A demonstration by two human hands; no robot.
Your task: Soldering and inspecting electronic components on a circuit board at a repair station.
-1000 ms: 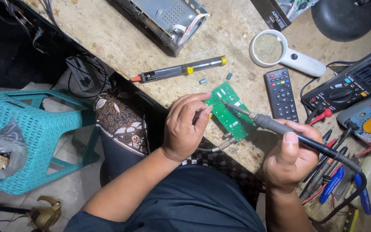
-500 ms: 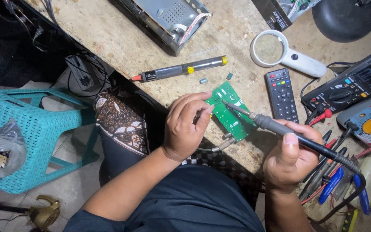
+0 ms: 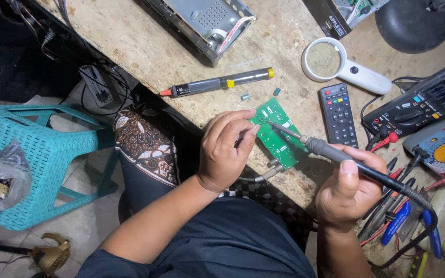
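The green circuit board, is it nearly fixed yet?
Done: the green circuit board lies bare on the bench. In hand: the left hand steadies it; the right hand holds the black soldering iron, tip on the board. Left: I cannot tell how many joints remain.

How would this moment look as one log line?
left hand: steadies green circuit board | right hand: holds soldering iron, tip on board | workbench

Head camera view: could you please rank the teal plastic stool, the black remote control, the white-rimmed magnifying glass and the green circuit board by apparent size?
1. Teal plastic stool, though partly cropped.
2. White-rimmed magnifying glass.
3. Green circuit board and black remote control look alike; the left hand partly hides the board.
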